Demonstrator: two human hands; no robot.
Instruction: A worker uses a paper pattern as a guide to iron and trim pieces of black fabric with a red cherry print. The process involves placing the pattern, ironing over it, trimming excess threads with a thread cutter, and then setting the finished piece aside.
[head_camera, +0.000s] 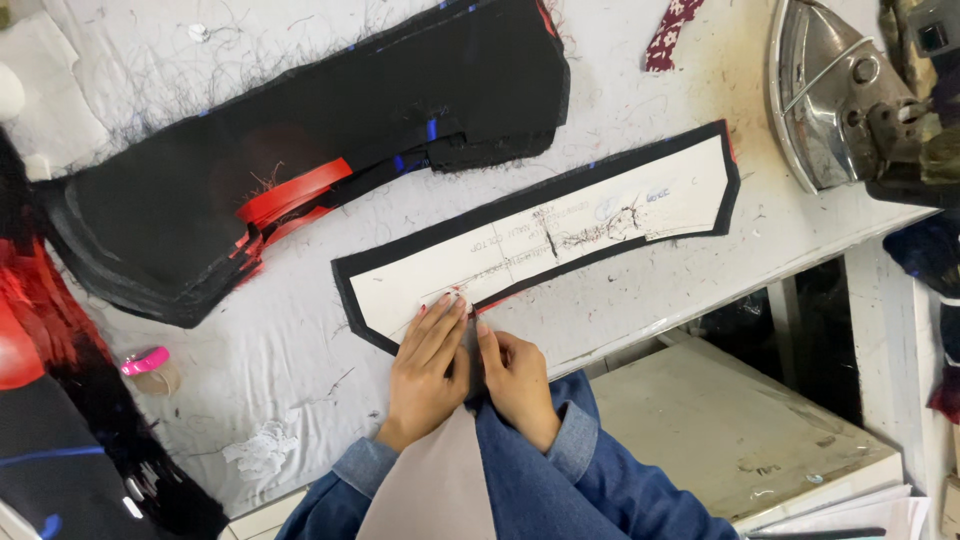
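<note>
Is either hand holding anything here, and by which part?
Nothing is lifted. The left hand lies flat on the near end of the cream pattern piece, and the right hand pinches the black fabric's edge beside it.

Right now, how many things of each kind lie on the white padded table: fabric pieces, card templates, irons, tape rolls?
Black fabric stack with red patches: 1
Black collar-shaped fabric piece under the hands: 1
White card template: 1
Metal iron: 1
Tape roll with pink piece: 1
Total: 5

White padded table (300, 340) bears black fabric stack (300, 130), collar piece (540, 235), iron (840, 95).
</note>
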